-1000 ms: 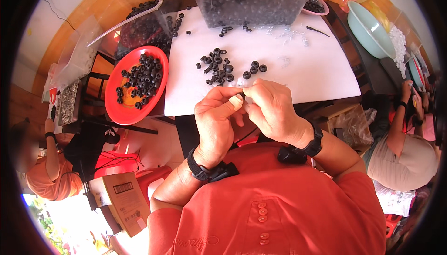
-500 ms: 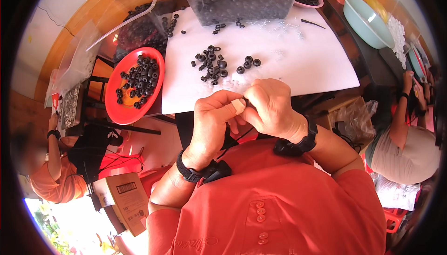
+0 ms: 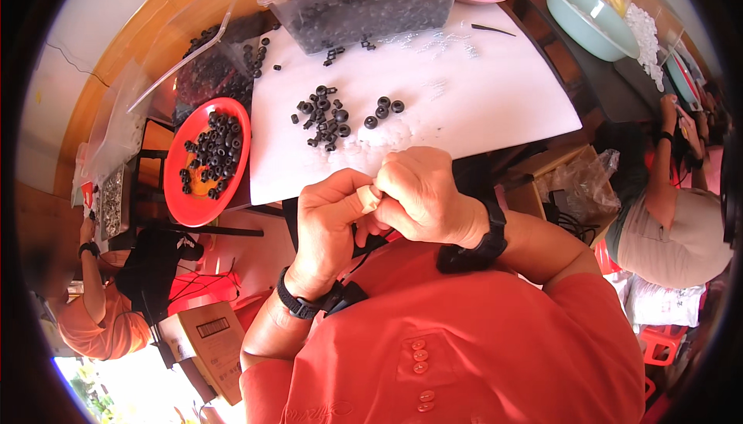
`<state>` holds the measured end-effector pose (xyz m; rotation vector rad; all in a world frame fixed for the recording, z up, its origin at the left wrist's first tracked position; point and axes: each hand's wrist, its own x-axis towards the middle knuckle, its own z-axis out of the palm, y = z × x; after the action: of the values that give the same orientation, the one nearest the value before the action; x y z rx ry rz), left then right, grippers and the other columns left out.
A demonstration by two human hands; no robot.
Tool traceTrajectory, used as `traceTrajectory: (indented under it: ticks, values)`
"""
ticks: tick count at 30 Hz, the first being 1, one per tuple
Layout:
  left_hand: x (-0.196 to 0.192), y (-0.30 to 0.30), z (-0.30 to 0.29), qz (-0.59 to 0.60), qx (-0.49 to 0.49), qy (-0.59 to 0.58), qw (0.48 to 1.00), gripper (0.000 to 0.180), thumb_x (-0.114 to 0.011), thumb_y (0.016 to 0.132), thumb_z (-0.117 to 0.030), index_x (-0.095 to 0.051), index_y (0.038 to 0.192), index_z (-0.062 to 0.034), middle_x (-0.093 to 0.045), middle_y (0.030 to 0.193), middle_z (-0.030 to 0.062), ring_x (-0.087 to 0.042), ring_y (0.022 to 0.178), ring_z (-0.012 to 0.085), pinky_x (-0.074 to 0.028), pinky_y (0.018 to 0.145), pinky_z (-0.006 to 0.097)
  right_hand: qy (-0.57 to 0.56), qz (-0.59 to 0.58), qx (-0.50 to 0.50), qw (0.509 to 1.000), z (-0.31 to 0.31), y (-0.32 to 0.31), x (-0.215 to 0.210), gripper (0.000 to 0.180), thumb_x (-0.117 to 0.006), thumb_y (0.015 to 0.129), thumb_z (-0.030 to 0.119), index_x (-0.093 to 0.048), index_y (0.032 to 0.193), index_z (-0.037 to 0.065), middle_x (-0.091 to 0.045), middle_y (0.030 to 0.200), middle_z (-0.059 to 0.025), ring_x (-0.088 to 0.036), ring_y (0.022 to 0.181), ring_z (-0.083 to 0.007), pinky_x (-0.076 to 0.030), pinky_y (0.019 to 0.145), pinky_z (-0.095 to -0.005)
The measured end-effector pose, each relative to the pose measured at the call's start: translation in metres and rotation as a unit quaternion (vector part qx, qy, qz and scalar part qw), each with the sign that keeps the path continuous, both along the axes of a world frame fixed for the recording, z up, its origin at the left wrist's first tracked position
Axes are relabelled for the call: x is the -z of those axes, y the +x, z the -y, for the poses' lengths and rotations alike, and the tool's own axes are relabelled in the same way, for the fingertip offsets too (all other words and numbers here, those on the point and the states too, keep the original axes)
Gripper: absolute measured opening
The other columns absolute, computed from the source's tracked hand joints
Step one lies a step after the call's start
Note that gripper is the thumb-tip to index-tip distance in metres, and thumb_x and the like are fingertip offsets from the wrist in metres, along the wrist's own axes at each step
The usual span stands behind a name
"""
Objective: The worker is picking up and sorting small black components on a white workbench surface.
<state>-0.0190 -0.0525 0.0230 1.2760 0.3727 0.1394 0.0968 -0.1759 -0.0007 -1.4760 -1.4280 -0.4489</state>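
Note:
My left hand (image 3: 329,211) and my right hand (image 3: 424,192) meet just off the near edge of a white board (image 3: 495,107). Both are closed, fingertips pinched together around a small black part that is almost wholly hidden by the fingers. A beige wrap (image 3: 368,199) covers the tip of my left thumb. Beyond the hands, a loose pile of small black plastic pieces (image 3: 321,118) lies on the board. To its right sit several round black beads (image 3: 383,108) in a small cluster.
A red bowl (image 3: 172,192) of black pieces stands on the left. At the back is a clear bin (image 3: 371,18) full of them. A pale green basin (image 3: 588,25) stands at the far right. People work at both sides, one in orange (image 3: 116,323), one in beige (image 3: 673,230).
The view has shifted, so the board and its contents sit further left. My hands are still pinched together, a little lower and further left in the picture. The piles look unchanged.

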Motion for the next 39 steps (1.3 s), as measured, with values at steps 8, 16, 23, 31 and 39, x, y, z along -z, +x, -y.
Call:
traceTrajectory:
  ticks: [8,16,23,31,39]
  values:
    - [-0.021,-0.009,-0.038,0.038,-0.167,0.145,0.974,0.016,-0.063,0.094,-0.01,-0.068,0.092,0.0051,-0.066,0.07,0.009,-0.055,0.052,0.0095,-0.039,0.046,0.02,-0.037,0.049,0.062,0.996,0.002,0.032,-0.019,0.028,-0.075,0.078,0.01,-0.068,0.105,0.01,-0.052,0.073,-0.0054,-0.055,0.066,-0.0256,-0.045,0.063,-0.0387]
    - [-0.027,-0.002,-0.132,0.057,-0.327,0.432,0.839,0.021,-0.073,0.079,-0.006,-0.071,0.098,0.002,-0.07,0.089,0.0073,-0.062,0.079,0.0138,-0.049,0.066,0.026,-0.266,0.234,0.269,0.896,0.033,0.099,-0.006,0.006,-0.065,0.075,0.008,-0.066,0.081,0.008,-0.059,0.087,-0.0077,-0.057,0.09,-0.0256,-0.042,0.081,-0.0392]
    - [-0.006,0.041,-0.048,0.139,-0.113,0.627,0.758,0.025,-0.076,0.07,-0.002,-0.073,0.095,-0.005,-0.066,0.097,0.0058,-0.056,0.097,0.0221,-0.047,0.082,0.034,-0.265,0.232,0.261,0.899,0.032,0.1,-0.01,0.006,-0.061,0.08,0.008,-0.066,0.081,0.004,-0.06,0.087,-0.0087,-0.058,0.089,-0.0258,-0.043,0.082,-0.0382]
    - [0.01,0.085,-0.025,0.096,-0.047,0.78,0.616,0.018,-0.07,0.071,-0.001,-0.068,0.089,-0.0029,-0.059,0.09,0.0106,-0.052,0.091,0.0317,-0.045,0.077,0.044,-0.28,0.232,0.241,0.9,0.038,0.099,-0.015,0.007,-0.061,0.081,0.009,-0.064,0.08,0.003,-0.059,0.087,-0.0097,-0.059,0.086,-0.026,-0.044,0.079,-0.0382]
    - [0.006,0.062,-0.02,0.12,-0.017,0.497,0.859,0.014,-0.07,0.079,0.001,-0.069,0.092,-0.0009,-0.059,0.08,0.0031,-0.055,0.075,0.0155,-0.045,0.066,0.03,-0.257,0.237,0.199,0.916,0.043,0.102,-0.011,0.004,-0.061,0.08,0.008,-0.062,0.081,0.004,-0.058,0.085,-0.0098,-0.059,0.083,-0.0252,-0.044,0.078,-0.0373]
